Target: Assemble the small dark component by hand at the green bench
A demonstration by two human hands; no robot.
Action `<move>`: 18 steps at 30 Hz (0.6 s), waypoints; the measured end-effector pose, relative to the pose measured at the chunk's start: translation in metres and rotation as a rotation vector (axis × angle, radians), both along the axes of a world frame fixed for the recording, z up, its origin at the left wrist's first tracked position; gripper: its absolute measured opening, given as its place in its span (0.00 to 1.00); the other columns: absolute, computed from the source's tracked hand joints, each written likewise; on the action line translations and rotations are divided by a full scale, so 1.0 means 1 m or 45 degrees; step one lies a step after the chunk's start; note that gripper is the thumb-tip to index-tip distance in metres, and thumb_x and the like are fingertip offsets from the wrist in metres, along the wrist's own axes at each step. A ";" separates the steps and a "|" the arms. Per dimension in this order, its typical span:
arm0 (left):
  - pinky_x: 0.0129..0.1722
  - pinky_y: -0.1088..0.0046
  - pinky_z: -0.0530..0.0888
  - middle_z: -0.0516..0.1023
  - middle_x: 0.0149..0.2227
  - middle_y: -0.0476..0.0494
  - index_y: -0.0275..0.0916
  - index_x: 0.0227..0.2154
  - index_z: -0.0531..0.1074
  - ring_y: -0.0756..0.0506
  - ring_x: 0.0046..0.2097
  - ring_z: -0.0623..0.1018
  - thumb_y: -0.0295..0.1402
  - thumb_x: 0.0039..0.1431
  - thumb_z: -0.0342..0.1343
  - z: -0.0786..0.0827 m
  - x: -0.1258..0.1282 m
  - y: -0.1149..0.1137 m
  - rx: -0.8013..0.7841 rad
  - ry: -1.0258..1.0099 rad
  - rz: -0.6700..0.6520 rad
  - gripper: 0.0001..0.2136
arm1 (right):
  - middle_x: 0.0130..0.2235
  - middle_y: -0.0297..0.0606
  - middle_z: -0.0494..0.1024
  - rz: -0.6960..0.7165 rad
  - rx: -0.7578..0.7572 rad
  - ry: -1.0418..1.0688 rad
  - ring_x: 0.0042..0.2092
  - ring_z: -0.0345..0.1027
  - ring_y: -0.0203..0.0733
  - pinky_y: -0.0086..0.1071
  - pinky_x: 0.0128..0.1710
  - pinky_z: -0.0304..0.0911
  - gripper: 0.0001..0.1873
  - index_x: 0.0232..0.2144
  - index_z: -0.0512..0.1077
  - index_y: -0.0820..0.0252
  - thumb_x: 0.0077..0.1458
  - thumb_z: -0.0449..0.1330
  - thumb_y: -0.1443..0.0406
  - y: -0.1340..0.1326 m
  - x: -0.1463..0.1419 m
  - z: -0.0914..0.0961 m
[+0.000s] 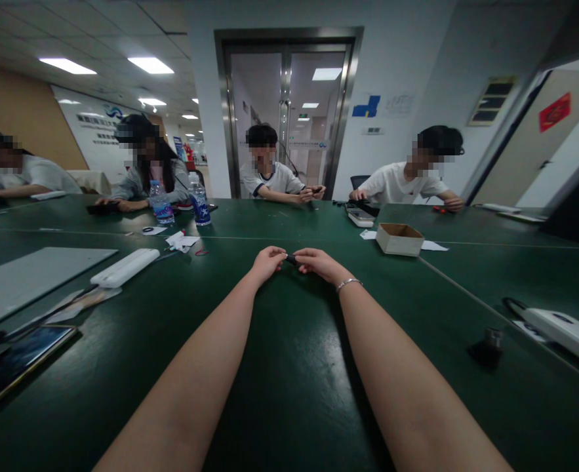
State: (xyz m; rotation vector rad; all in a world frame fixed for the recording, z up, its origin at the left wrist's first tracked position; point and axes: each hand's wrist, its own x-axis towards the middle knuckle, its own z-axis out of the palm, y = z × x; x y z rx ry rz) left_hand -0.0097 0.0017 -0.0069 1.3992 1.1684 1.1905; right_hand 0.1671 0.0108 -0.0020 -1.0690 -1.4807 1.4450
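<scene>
Both my arms stretch forward over a dark green table (289,393). Between my hands is a small, dark, elongated object (292,259), too small for me to tell its kind. My left hand (268,262) pinches its left end, where a bright spot shows at the fingertips. From the other side, my right hand (321,263) has its fingers closed on the object's right part. A silver bracelet (349,283) circles my right wrist. The object is held just above the tabletop, and my fingers cover much of it.
An open cardboard box (400,240) stands right of my hands. Left are a white power strip (126,267), a phone (23,360) and two water bottles (161,204). A dark object with a metal end (486,349) and another white strip (564,331) lie right. Several people sit across the table.
</scene>
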 end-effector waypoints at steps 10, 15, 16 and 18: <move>0.26 0.79 0.68 0.73 0.31 0.45 0.34 0.33 0.71 0.53 0.28 0.70 0.29 0.49 0.57 0.004 0.003 -0.003 -0.025 -0.035 0.031 0.07 | 0.27 0.38 0.75 -0.011 0.015 -0.013 0.22 0.67 0.29 0.19 0.21 0.65 0.05 0.31 0.71 0.66 0.57 0.57 0.68 0.003 -0.002 -0.002; 0.26 0.79 0.68 0.73 0.31 0.45 0.34 0.33 0.71 0.53 0.28 0.70 0.29 0.49 0.57 0.003 0.002 -0.003 -0.014 -0.032 0.022 0.07 | 0.27 0.38 0.75 0.004 0.025 -0.021 0.23 0.67 0.28 0.18 0.22 0.65 0.03 0.32 0.71 0.67 0.57 0.57 0.71 0.004 -0.001 -0.004; 0.26 0.79 0.68 0.74 0.31 0.45 0.35 0.33 0.71 0.53 0.28 0.70 0.29 0.49 0.57 0.003 0.002 -0.003 -0.009 -0.028 0.019 0.07 | 0.27 0.38 0.75 -0.002 0.026 -0.022 0.23 0.67 0.28 0.18 0.22 0.65 0.03 0.33 0.71 0.67 0.56 0.57 0.72 0.004 0.000 -0.004; 0.27 0.78 0.68 0.73 0.31 0.45 0.35 0.33 0.71 0.53 0.28 0.70 0.30 0.49 0.57 0.002 0.002 -0.002 -0.005 -0.018 0.013 0.07 | 0.28 0.36 0.75 -0.014 0.027 -0.020 0.22 0.67 0.28 0.19 0.23 0.66 0.05 0.35 0.71 0.66 0.53 0.59 0.75 0.004 0.000 -0.004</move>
